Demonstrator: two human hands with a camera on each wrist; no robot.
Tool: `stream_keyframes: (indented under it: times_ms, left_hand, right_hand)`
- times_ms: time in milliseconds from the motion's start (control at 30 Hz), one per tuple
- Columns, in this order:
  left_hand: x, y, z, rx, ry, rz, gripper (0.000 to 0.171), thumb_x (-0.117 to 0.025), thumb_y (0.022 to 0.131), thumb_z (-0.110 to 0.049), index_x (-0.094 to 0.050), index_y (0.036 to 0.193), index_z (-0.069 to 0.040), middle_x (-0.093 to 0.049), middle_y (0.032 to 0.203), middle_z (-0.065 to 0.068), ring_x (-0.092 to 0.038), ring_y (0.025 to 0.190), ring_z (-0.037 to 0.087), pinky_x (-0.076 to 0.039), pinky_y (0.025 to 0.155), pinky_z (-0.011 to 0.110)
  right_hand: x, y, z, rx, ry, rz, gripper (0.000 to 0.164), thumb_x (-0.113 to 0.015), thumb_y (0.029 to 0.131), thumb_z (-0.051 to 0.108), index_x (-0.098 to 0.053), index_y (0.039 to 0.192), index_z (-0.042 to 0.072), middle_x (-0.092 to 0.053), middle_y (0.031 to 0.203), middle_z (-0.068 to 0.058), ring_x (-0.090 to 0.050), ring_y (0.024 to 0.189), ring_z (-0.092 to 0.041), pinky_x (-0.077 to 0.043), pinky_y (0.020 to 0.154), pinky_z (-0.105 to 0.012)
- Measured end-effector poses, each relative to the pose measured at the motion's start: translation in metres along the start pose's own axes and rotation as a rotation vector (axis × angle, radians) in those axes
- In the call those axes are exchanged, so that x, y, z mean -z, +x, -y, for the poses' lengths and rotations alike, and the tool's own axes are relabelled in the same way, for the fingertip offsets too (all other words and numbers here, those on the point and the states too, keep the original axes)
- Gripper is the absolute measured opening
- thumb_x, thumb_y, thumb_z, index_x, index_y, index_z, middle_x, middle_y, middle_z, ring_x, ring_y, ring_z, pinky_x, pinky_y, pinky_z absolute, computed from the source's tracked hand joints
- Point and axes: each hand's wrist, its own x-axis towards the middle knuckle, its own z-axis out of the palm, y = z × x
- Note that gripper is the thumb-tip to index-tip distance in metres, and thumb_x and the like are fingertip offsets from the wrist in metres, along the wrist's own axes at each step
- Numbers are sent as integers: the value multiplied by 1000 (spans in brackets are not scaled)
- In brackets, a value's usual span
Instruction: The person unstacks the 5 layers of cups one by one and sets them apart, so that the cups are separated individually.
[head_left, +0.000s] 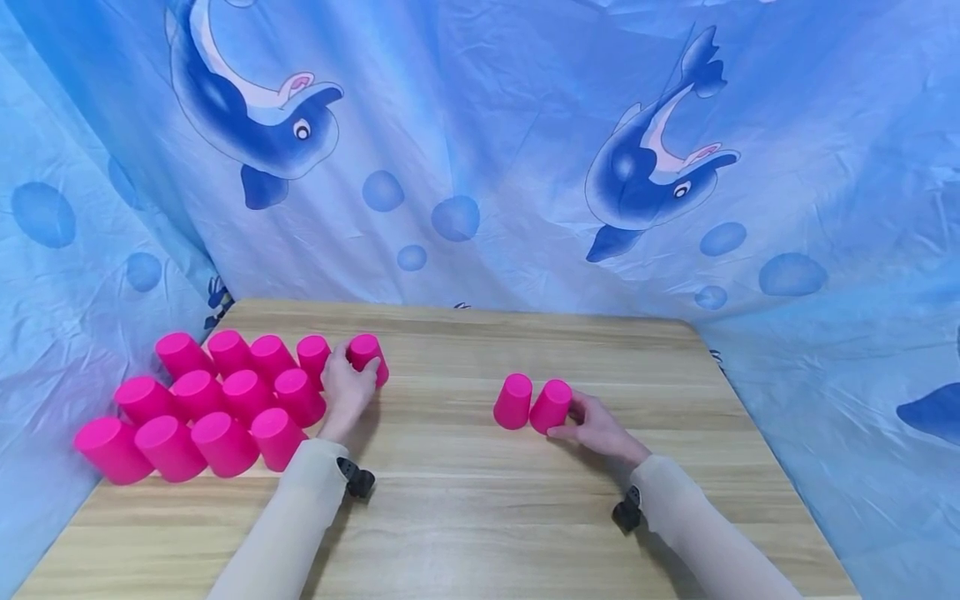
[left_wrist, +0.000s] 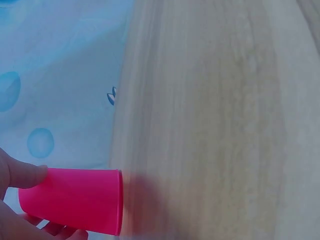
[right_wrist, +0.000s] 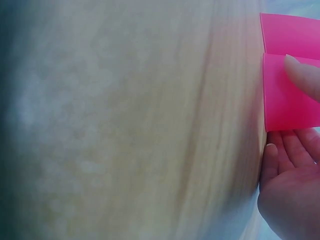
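Note:
My left hand (head_left: 349, 393) grips an upside-down pink cup (head_left: 366, 358) at the right end of the back row of cups. In the left wrist view its thumb and fingers lie on either side of that cup (left_wrist: 75, 200), whose rim is close over the tabletop. Right of the table's middle, my right hand (head_left: 597, 428) holds another upside-down pink cup (head_left: 551, 408) between thumb and fingers. Just left of it stands a matching cup (head_left: 513, 403). In the right wrist view the thumb presses the held cup's side (right_wrist: 280, 100), with the other cup (right_wrist: 290, 34) right beside it.
Several more upside-down pink cups (head_left: 225, 446) stand in rows on the left side of the wooden table (head_left: 450, 517). A blue curtain (head_left: 495, 125) with printed dolphins hangs behind the table's back edge and along both sides.

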Motion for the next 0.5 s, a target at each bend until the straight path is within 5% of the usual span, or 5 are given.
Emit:
stream_keyframes:
  times_ms: [500]
  left_hand:
    - [1, 3, 5, 5, 4, 9, 58, -66, 90, -14, -40, 140, -1, -50, 130, 23, -46, 116, 39, -41, 96, 53]
  right_hand:
    - [-1, 1, -1, -43, -4, -10, 59, -80, 77, 14, -54, 130, 14, -61, 117, 1, -53, 116, -23, -36, 103, -46]
